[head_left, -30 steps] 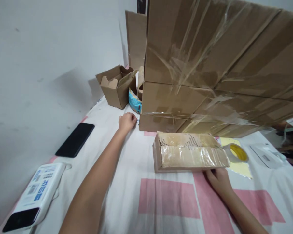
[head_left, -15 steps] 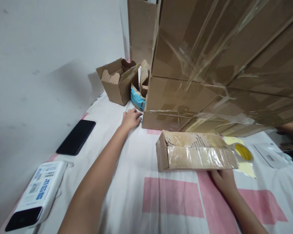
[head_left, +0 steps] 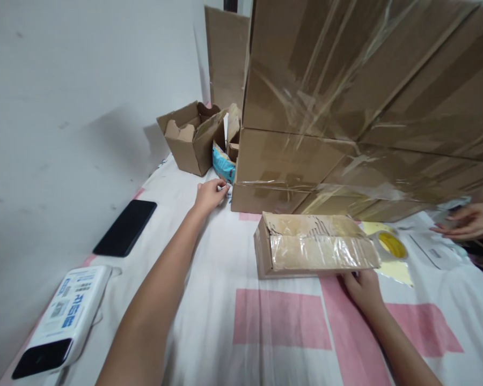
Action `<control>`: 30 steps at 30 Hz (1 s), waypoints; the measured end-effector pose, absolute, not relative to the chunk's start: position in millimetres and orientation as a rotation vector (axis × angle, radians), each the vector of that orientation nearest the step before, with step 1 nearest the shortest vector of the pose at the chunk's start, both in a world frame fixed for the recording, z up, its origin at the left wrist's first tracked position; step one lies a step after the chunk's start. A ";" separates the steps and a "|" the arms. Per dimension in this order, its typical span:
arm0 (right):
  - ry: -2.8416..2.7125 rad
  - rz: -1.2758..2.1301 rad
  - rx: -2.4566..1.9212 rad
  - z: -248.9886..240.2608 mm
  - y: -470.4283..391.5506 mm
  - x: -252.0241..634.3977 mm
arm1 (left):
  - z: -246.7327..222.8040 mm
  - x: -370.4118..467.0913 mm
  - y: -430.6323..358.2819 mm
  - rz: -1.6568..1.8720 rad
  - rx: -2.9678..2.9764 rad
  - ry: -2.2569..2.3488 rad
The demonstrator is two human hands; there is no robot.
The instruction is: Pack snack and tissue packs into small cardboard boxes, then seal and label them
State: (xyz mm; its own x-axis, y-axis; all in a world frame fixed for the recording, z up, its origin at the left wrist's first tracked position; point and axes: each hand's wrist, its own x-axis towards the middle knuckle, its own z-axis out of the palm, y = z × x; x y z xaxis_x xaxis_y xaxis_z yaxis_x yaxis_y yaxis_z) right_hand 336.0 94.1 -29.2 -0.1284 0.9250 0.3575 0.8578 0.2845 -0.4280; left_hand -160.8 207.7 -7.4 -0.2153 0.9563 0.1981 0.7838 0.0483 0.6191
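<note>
My left hand (head_left: 211,194) is at the near left corner of a big taped stack of cardboard boxes (head_left: 282,161), just in front of a blue packet (head_left: 224,163). Its thumb and fingers are pinched together, and what is between them is too small to make out. A long taped cardboard box (head_left: 317,244) lies on the cloth before the stack. My right hand (head_left: 362,287) touches the lower right edge of that box, its fingers mostly hidden beneath or behind it. A tape roll (head_left: 391,245) rests just beyond the box's right end.
An open carton (head_left: 191,142) stands by the left wall. A black phone (head_left: 125,228) and a white box-like device (head_left: 64,321) lie at left. Another person's hand (head_left: 469,220) reaches in at the right, above a white sheet (head_left: 434,249).
The other person's hand has come further into view at the right, fingers outstretched. The view has shifted slightly. My left hand has drawn its fingers together; my right hand stays at the box.
</note>
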 end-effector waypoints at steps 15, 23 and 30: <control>-2.004 0.191 -1.596 -32.4 94.8 337.7 | -17.2 -177.1 212.1 1.030 1.785 1.941; -1.927 0.233 -1.583 -29.8 95.3 335.7 | -2.4 -175.9 208.1 1.053 1.812 1.963; -1.852 0.291 -1.533 -30.7 91.8 331.5 | -4.5 -173.1 208.8 1.063 1.725 1.926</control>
